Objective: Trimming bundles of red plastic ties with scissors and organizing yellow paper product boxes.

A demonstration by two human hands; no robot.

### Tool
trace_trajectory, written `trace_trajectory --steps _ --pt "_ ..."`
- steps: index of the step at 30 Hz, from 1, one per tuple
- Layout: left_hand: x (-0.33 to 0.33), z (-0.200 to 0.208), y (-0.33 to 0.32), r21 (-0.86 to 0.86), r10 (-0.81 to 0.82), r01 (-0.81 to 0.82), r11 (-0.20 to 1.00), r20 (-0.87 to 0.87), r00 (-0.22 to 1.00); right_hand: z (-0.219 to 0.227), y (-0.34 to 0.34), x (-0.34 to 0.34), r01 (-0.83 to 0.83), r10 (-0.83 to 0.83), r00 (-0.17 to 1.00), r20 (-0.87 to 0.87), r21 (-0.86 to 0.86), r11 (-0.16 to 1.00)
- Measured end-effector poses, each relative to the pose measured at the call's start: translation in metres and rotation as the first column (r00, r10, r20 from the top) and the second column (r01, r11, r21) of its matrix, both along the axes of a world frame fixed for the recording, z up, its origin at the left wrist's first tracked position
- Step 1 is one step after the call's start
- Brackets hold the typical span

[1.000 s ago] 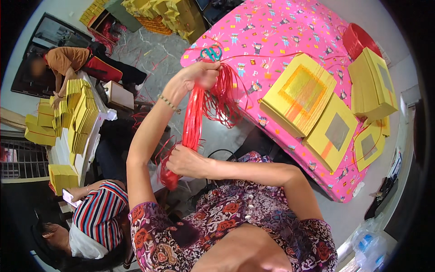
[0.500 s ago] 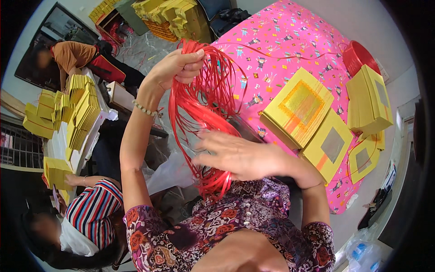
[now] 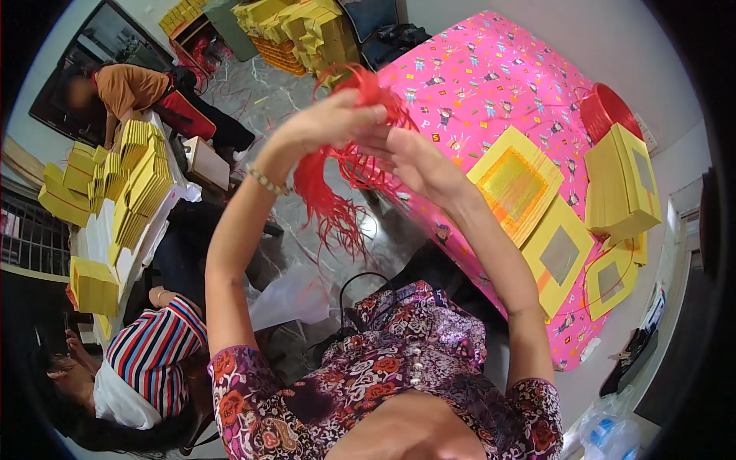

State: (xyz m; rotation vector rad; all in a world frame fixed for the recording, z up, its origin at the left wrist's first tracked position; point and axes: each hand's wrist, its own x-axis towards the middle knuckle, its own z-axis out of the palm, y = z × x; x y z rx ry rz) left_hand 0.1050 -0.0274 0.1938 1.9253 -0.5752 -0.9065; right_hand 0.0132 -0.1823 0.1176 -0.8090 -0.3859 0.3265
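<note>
My left hand (image 3: pixel 330 123) is closed around a bundle of thin red plastic strands (image 3: pixel 326 195) and holds it up in front of me. The strands spill above the fist and hang below it in a frayed, swinging tail. My right hand (image 3: pixel 420 162) is beside the left, its fingers stretched out toward the bundle; strands show around its fingertips. Whether those fingertips press on the strands is hard to make out. Nearest the right forearm, on the pink patterned cloth (image 3: pixel 491 92), lie stacks of folded yellow paper (image 3: pixel 515 192), one topped with an orange-edged panel.
A red round tub or roll (image 3: pixel 609 113) stands at the cloth's far right, beside a tall yellow paper stack (image 3: pixel 625 184). To my left, two people work at a table with yellow stacks (image 3: pixel 138 172). More yellow bundles (image 3: pixel 299 34) are piled at the back. A translucent plastic sheet (image 3: pixel 295 297) hangs low.
My right hand has moved up from the lower strands to beside my left hand. The long hanging bundle now looks gathered and shorter. The person in stripes has drawn a hand back from the table.
</note>
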Motion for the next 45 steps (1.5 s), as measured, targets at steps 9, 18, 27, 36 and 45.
trace_trajectory --steps 9,18,27,36,45 --pt "-0.067 -0.043 0.014 0.0 0.024 -0.029 1.0 0.575 0.818 -0.001 0.007 0.048 -0.04 0.12 0.942 -0.313 0.249 0.968" --pt "-0.088 -0.06 0.031 -0.065 0.079 -0.059 0.996 0.368 0.927 0.002 0.018 0.027 -0.149 0.16 0.942 -0.297 0.06 0.987" --pt "-0.106 -0.075 0.049 -0.328 0.231 -0.337 0.883 -0.321 0.919 0.011 0.017 0.048 0.406 -0.325 0.872 -0.367 0.171 0.898" --pt "-0.109 -0.154 0.107 -0.284 0.28 -0.303 0.91 -0.119 0.953 0.012 -0.05 0.087 0.597 -0.542 0.792 -0.283 0.171 0.783" --pt "-0.087 -0.201 0.136 -0.127 -0.044 0.024 0.992 -0.155 0.987 -0.002 -0.035 0.066 0.498 -0.458 0.856 -0.24 0.146 0.855"
